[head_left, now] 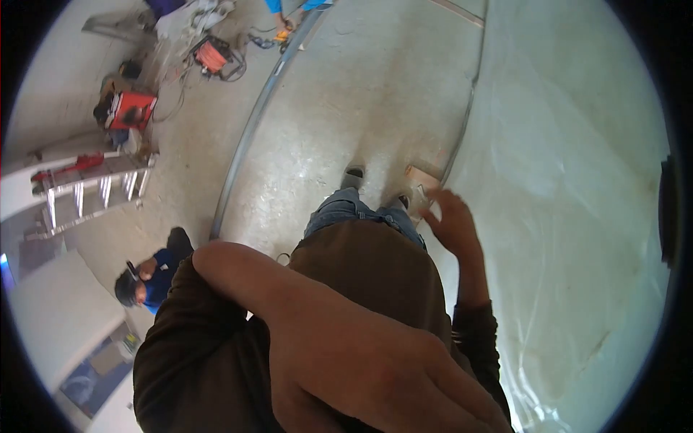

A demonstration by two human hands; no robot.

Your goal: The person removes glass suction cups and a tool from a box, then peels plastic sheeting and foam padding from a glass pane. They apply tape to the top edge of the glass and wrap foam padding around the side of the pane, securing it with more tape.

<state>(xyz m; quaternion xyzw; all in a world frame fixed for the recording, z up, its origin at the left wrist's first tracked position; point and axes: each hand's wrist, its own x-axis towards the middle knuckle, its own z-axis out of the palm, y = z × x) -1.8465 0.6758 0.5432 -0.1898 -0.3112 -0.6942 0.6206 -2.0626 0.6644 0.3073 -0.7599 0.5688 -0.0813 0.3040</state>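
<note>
Two hands show. The left hand [375, 375] fills the foreground close to the camera, fingers loosely spread, holding nothing. The right hand [451, 224] hangs open, empty, just beside a clear plastic sheet [577, 180] covering the concrete floor [346, 108]. One ladder [86, 191], two red machines and another person [148, 281] lie off to the left.

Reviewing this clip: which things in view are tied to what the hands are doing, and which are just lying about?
In hand or nearest:
left hand, raised close to the camera, holding nothing visible
right hand, open, beside the small wood piece
clear plastic sheet

Lying about:
ladder
red machine
orange tool
curved metal strip
crouching person
</note>
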